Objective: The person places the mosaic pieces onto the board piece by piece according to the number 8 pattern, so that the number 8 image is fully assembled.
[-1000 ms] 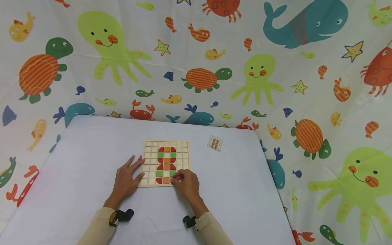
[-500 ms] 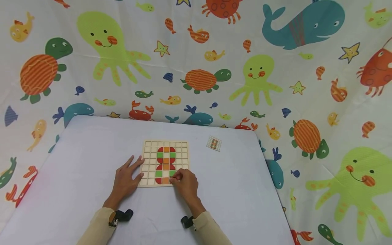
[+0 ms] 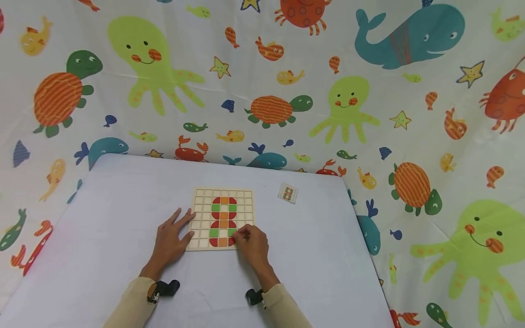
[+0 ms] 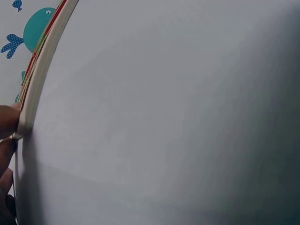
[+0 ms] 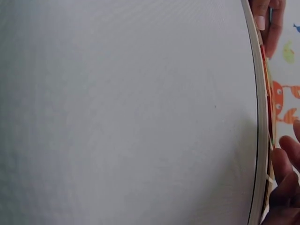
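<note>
A light wooden grid board (image 3: 200, 228) lies on the table, with red, orange and green tiles set into its squares in a figure-eight shape. My left hand (image 3: 169, 239) rests at the board's left edge, fingers spread. The left wrist view shows its fingertips (image 4: 8, 121) right at the board's side (image 4: 40, 79). At the lower right of the board, my right hand (image 3: 254, 246) has its fingers bent, with fingertips beside the bottom-right red tile (image 3: 231, 242) and a green tile (image 3: 232, 232). No tile shows between the fingers of the right hand (image 5: 287, 171) in the right wrist view.
A small card (image 3: 288, 193) with a gridded figure-eight picture lies behind and right of the board. White cloth (image 3: 320, 255) covers the table. Behind it hangs a curtain (image 3: 262, 77) printed with sea animals.
My right fingertips have shifted slightly right and uncovered the bottom-right red tile, which lies in its square. The left hand stays at the board's edge.
</note>
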Action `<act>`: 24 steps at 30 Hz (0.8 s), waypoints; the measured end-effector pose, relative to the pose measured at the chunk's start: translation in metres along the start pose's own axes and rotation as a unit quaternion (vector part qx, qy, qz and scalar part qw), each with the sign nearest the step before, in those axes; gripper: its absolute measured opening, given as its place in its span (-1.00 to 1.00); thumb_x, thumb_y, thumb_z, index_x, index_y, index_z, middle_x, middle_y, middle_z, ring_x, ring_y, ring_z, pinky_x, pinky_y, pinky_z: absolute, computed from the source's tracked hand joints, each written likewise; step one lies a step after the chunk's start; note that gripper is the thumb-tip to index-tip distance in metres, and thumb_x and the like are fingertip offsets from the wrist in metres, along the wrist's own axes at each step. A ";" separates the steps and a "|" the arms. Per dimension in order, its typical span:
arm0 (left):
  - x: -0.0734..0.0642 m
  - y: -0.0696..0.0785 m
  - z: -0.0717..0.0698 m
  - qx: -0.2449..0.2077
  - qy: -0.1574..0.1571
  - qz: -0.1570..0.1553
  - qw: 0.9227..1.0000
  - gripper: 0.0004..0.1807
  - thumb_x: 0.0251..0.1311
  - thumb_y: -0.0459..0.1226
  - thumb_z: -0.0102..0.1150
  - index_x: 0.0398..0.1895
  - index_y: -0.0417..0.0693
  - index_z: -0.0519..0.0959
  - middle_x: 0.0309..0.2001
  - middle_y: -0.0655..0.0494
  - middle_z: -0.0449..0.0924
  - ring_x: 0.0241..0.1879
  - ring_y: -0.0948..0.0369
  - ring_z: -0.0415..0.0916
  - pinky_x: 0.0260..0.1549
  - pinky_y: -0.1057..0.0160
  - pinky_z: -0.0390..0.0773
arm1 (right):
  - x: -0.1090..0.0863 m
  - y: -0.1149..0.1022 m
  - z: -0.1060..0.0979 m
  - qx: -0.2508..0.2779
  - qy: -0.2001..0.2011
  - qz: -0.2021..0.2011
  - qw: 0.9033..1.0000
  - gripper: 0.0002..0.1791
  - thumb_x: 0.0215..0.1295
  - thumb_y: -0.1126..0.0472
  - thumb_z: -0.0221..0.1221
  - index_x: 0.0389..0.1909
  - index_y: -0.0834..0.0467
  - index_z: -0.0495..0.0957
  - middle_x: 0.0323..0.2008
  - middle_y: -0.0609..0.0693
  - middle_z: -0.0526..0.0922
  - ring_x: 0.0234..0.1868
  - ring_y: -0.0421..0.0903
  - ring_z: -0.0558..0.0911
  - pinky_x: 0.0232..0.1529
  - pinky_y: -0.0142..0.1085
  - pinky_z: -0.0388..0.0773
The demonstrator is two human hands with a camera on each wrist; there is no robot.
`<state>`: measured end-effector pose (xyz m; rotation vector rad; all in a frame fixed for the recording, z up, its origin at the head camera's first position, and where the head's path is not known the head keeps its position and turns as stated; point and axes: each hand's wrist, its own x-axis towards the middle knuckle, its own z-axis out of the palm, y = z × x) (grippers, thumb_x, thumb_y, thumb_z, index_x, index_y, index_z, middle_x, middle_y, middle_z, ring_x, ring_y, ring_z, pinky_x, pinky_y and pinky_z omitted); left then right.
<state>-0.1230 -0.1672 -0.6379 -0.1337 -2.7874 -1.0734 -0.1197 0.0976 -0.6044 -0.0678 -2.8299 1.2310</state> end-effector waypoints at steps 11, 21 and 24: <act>0.007 0.002 0.007 -0.021 -0.007 0.013 1.000 -0.34 0.30 -0.33 0.35 0.49 -0.10 0.48 0.56 -0.20 0.38 0.63 -0.32 0.07 0.41 -0.48 0.09 | 0.005 0.007 -0.011 0.008 0.012 0.009 1.000 -0.94 0.34 0.08 0.43 -0.30 -0.07 0.75 -0.42 -0.25 0.67 -0.37 -0.33 0.51 -0.31 -0.41 0.41; 0.007 0.012 -0.016 0.063 -0.026 0.044 0.997 -0.26 0.40 -0.22 0.34 0.60 -0.12 0.34 0.58 -0.27 0.32 0.58 -0.34 0.19 0.43 -0.48 0.25 | 0.021 0.014 -0.045 -0.089 0.037 -0.037 0.995 -0.44 0.43 -0.04 0.35 0.38 -0.01 0.55 0.28 0.10 0.65 0.24 0.08 0.51 0.20 0.07 0.47; 0.017 0.023 -0.031 0.151 -0.009 0.079 0.985 -0.17 0.37 -0.12 0.38 0.64 -0.10 0.28 0.58 -0.30 0.31 0.56 -0.34 0.24 0.41 -0.43 0.34 | 0.031 0.015 -0.062 -0.154 0.027 -0.056 0.986 -0.27 0.46 -0.10 0.30 0.57 -0.05 0.35 0.52 0.21 0.42 0.50 0.26 0.33 0.47 0.34 0.16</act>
